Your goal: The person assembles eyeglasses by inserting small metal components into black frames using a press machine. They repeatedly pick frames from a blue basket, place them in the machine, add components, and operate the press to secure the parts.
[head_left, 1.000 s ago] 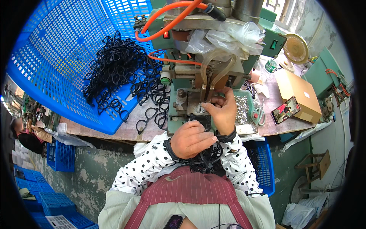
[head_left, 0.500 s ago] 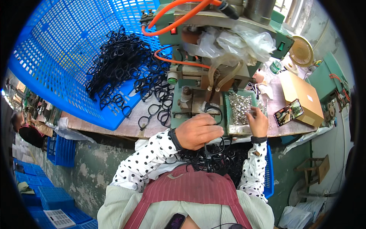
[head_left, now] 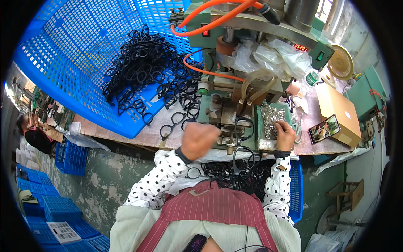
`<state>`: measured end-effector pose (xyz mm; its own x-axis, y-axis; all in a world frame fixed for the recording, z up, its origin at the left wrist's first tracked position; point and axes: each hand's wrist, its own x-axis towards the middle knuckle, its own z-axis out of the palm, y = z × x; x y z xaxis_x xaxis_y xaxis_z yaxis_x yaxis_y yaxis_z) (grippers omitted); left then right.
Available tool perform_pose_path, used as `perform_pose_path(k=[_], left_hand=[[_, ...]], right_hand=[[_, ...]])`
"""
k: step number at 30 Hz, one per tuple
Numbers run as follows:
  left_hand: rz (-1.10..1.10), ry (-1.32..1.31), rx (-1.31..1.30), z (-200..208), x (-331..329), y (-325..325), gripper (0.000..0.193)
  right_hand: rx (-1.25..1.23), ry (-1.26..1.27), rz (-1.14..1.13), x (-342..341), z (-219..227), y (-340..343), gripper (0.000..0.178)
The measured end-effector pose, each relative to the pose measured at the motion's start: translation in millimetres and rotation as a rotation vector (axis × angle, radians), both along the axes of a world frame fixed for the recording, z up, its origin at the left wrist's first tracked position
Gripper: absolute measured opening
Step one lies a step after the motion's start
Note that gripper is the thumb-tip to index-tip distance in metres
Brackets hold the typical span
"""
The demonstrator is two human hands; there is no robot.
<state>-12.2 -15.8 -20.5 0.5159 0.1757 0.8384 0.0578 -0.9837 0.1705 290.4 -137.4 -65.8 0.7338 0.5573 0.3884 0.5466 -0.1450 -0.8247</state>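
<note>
The left hand [head_left: 199, 140] is raised just in front of the left side of the green press [head_left: 228, 94], back upward and fingers curled. It is blurred by motion; how far its grip is closed, and on what if anything, cannot be told.

The right hand [head_left: 286, 137] is at the right edge of the green tray [head_left: 265, 145], beside the heaped small metal parts [head_left: 270, 115]. Its grip is drawn in, thumb and fingers bent toward each other; whether a part is pinched there cannot be told.

A black eyeglass frame [head_left: 236, 128] stands at the near side of the press, its upper rim under the clear tubes [head_left: 247, 87], to the right of the left hand and left of the tray. More black frames lie piled at the near edge, in front of the maroon apron [head_left: 210, 206].

To the far left, a large blue basket [head_left: 67, 84] leans over the surface [head_left: 138, 134] and contains a tangled heap of black frames [head_left: 140, 59]; several spill out toward the press. On the right of the surface, a phone [head_left: 324, 129] rests against a cardboard box [head_left: 338, 111]. An orange hose [head_left: 197, 34] loops across the top of the press.
</note>
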Motion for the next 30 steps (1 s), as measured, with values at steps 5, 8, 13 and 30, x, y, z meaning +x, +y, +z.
perform_pose_path(k=[5,8,13,30], left_hand=[[0.738,0.527,-0.303,-43.8,-68.4,42.3,0.022],[0.702,0.684,-0.246,-57.4,-98.8,58.1,0.015],[0.495,0.656,-0.063,-53.8,-115.0,78.2,0.009],[-0.147,0.043,0.105,52.2,40.5,-19.1,0.043]], right_hand=[[0.025,-0.098,-0.019,6.6,-17.8,-1.0,0.011],[0.003,-0.141,-0.049,8.5,-18.6,1.1,0.012],[-0.048,-0.148,-0.054,-1.8,-8.1,5.7,0.012],[0.128,0.307,0.449,-91.3,97.4,20.2,0.027]])
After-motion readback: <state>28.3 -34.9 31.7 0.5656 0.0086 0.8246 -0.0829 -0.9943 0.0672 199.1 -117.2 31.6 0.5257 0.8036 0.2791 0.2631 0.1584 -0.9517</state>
